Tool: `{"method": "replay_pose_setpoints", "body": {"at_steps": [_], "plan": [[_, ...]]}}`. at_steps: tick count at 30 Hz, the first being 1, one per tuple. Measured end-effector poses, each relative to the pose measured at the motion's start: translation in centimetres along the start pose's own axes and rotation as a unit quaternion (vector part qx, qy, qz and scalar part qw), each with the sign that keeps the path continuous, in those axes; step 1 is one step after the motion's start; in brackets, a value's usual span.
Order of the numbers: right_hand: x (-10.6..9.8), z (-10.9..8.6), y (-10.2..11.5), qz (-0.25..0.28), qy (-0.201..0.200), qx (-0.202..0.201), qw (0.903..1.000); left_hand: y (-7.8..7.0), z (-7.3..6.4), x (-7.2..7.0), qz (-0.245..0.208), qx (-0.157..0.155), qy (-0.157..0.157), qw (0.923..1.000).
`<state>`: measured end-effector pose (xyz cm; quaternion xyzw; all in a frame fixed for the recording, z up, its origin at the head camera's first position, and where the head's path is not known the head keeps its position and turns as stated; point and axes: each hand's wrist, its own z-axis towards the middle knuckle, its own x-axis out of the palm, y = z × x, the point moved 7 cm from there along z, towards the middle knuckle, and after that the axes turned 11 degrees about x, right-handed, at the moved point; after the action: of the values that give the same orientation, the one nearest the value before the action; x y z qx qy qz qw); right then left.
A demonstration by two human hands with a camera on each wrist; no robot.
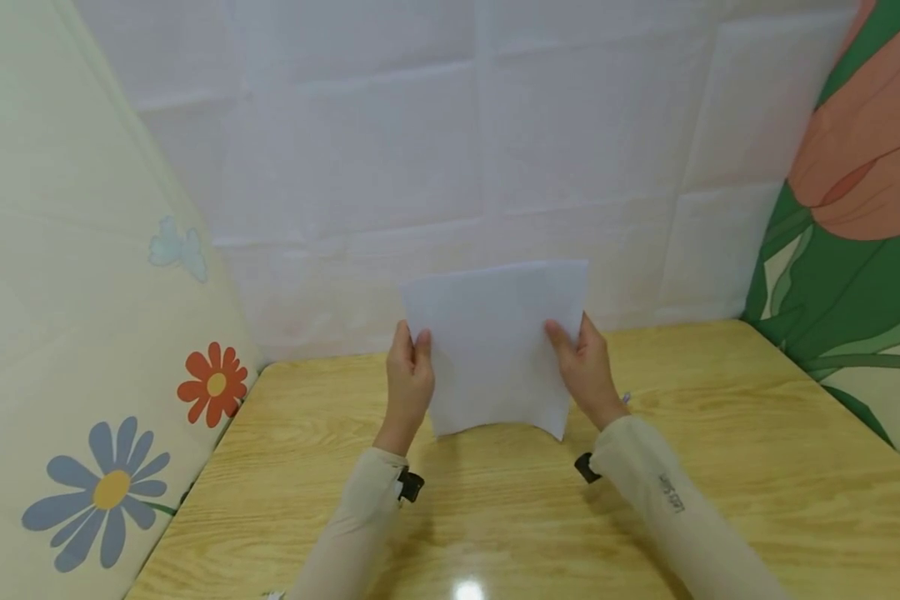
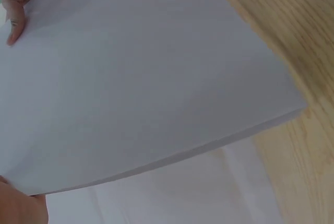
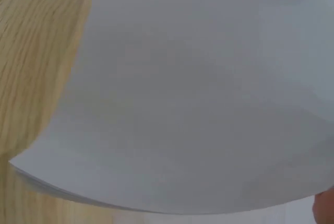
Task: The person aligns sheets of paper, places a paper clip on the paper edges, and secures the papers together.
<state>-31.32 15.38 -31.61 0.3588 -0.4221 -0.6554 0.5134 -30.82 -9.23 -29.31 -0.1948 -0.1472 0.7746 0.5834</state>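
A stack of white paper sheets is held up above the wooden table, tilted, its lower edge bowed. My left hand grips the stack's left edge, thumb on the near face and fingers behind. On the opposite edge, my right hand pinches it the same way, its thumb lying further in. Several layers show along the paper's edge in the left wrist view. In the right wrist view the sheets curve, and their layers fan slightly at one corner. The fingers behind the paper are mostly hidden.
The wood-grain table spreads beneath both arms. A white cloth hangs behind it, with printed cloths at left and right. A small purplish object is partly hidden behind the right wrist. Another small item shows at the bottom edge.
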Motion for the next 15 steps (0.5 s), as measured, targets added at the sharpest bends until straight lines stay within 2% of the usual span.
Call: {"method": "replay_pose_setpoints", "body": {"at_steps": [3, 7, 11, 15], "plan": [[-0.1, 0.2, 0.6, -0.028, 0.001, 0.002, 0.9996, -0.4, 0.4, -0.3, 0.003, -0.002, 0.006, 1.0000], [-0.6, 0.5, 0.8, -0.072, -0.005, 0.006, 0.9974, -0.4, 0.7, -0.5, -0.006, -0.033, 0.019, 0.9992], [-1.2, 0.4, 0.7, -0.084, 0.008, 0.015, 0.9963, -0.3, 0.9, -0.4, -0.022, -0.078, 0.031, 0.9962], [-1.5, 0.3, 0.4, -0.077, 0.029, 0.032, 0.9961, 0.2, 0.7, -0.3, -0.043, -0.138, 0.042, 0.9887]]}}
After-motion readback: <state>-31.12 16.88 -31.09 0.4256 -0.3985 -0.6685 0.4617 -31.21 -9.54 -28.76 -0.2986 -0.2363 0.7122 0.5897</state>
